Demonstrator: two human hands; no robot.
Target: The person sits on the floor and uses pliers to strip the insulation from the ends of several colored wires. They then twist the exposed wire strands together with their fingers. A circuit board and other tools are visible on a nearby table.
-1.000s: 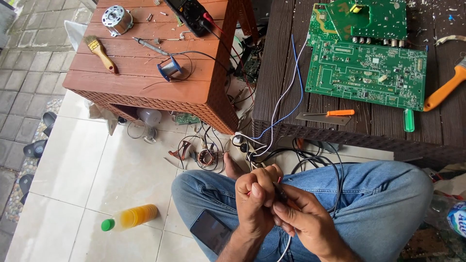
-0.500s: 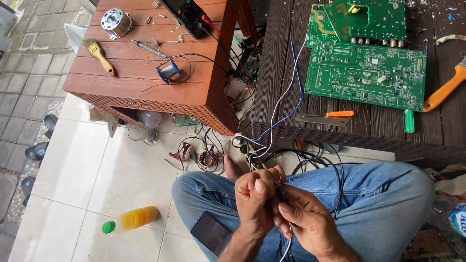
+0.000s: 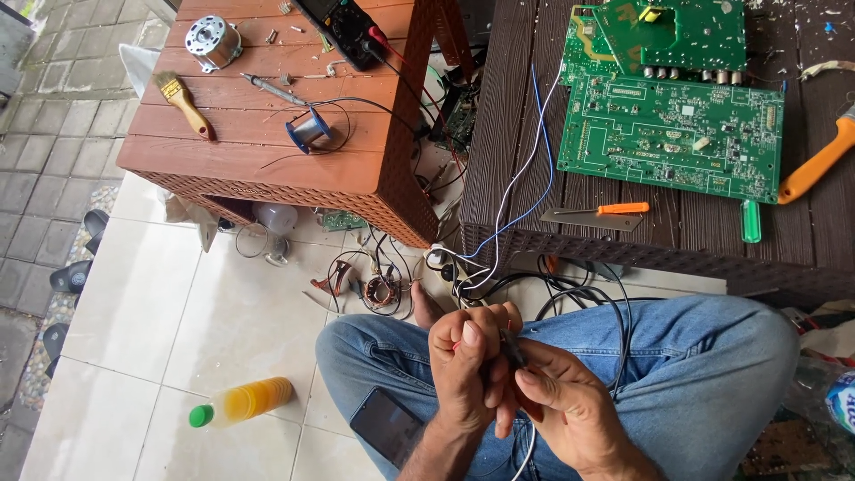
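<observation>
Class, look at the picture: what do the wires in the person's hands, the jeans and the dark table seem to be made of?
Wires: probably plastic-coated, smooth blue and white sheaths.
Jeans: blue denim, creased and matte.
Dark table: wood or wood-look plastic, brown grained slats; hard to tell which.
Left hand and right hand pinch the wires' ends.

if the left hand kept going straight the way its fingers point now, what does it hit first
Probably the tangle of black, white and blue wires hanging off the dark brown slatted table, just beyond the left hand. Depth is unclear from this head view.
</observation>
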